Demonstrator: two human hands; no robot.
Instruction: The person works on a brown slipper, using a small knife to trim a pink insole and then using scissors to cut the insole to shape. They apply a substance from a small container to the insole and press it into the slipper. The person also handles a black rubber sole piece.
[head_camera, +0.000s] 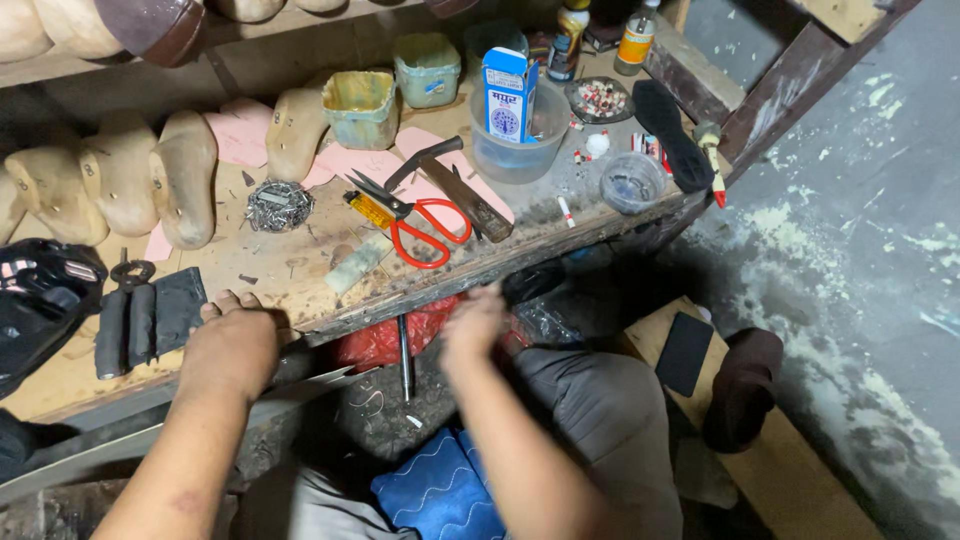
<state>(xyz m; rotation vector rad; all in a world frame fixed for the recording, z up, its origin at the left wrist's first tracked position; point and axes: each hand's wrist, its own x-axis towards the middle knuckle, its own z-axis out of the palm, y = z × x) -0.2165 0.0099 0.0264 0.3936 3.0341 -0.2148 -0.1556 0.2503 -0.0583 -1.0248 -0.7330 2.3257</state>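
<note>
Left hand (232, 345), lower left, presses a grey sheet (120, 450) against the bench edge (420, 300); blurred right hand (472, 325) at centre, grip unreadable; fingers risk nicks, seemingly.

Both forearms are bare, with no sleeves, watch or rings showing. The left hand (232, 345) shows clearly; the right hand (472, 325) is blurred. Grey trousers (590, 420) cover the legs.
</note>
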